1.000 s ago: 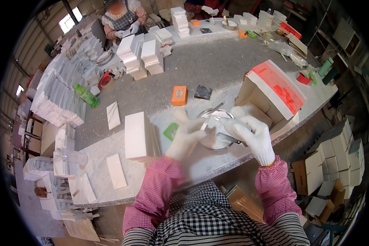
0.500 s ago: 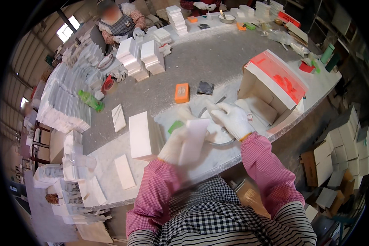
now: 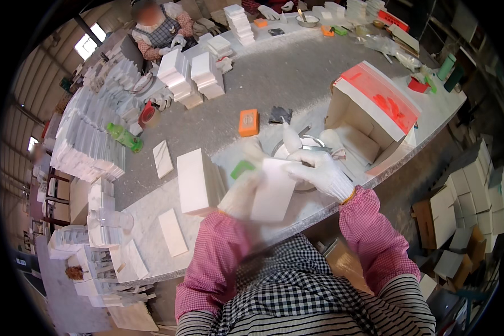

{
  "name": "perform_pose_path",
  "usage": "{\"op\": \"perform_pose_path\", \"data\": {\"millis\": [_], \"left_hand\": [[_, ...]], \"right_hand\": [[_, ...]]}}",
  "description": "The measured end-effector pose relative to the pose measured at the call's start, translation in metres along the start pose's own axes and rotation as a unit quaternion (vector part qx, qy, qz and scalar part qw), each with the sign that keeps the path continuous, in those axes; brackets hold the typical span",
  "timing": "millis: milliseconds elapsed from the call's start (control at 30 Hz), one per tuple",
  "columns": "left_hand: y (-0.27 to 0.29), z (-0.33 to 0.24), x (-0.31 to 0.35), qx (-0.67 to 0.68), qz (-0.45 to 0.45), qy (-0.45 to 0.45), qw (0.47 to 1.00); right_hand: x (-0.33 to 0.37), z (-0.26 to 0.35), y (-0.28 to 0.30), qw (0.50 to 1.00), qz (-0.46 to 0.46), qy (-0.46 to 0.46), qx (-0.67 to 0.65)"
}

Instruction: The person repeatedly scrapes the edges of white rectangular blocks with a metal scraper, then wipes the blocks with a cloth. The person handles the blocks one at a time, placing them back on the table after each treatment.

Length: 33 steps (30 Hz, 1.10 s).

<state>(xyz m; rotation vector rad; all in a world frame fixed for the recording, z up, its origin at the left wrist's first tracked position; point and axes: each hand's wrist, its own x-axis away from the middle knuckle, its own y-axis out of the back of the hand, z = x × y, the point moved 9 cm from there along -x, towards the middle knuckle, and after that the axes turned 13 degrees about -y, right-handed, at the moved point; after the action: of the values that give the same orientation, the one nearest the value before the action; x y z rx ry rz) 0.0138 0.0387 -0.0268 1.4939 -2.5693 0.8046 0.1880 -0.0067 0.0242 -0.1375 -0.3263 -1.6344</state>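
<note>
My left hand, in a white glove, grips the left edge of a blank white rectangular tile tilted over the near side of the table. My right hand, also gloved, has its fingers closed at the tile's upper right edge; the exact fingertip contact is hard to see. Behind the right hand sits a round metal bowl, partly covered, with a pointed white piece standing at it and a flat metal blade by its rim. A small green block lies beside my left hand.
A stack of white tiles stands left of my left hand. An open cardboard box with a red-and-white flap is at the right. Beyond lie an orange box and a dark crumpled piece. A co-worker sits across the table.
The tile has turned so its broad face shows, and it sits slightly further right. My right hand has come down from above the bowl to the tile's edge, uncovering more of the bowl.
</note>
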Motion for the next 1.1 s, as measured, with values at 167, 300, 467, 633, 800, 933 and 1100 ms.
{"op": "perform_pose_path", "data": {"millis": [167,300,467,633,800,933,1100], "left_hand": [[-0.008,-0.028,-0.001,-0.276,0.077,-0.113,0.951],[0.002,-0.028,-0.001,-0.314,-0.002,-0.183,0.932],[0.017,-0.027,0.0,-0.306,-0.021,-0.185,0.934],[0.023,-0.019,-0.006,-0.324,0.003,-0.192,0.926],[0.024,-0.007,-0.007,-0.349,0.028,-0.155,0.924],[0.018,-0.01,-0.004,-0.353,0.03,-0.155,0.922],[0.019,-0.007,-0.009,-0.344,0.019,-0.16,0.925]], "right_hand": [[0.003,-0.015,0.001,0.997,-0.048,0.0,-0.062],[0.007,-0.018,-0.003,0.994,0.005,-0.033,-0.105],[0.03,-0.008,0.05,0.871,-0.269,0.121,0.394],[0.038,-0.036,0.049,0.794,-0.301,0.06,0.524],[0.031,-0.06,0.055,0.824,-0.27,-0.029,0.498],[0.026,-0.071,0.061,0.878,-0.244,-0.02,0.412],[0.018,-0.086,0.074,0.928,-0.22,-0.016,0.299]]}}
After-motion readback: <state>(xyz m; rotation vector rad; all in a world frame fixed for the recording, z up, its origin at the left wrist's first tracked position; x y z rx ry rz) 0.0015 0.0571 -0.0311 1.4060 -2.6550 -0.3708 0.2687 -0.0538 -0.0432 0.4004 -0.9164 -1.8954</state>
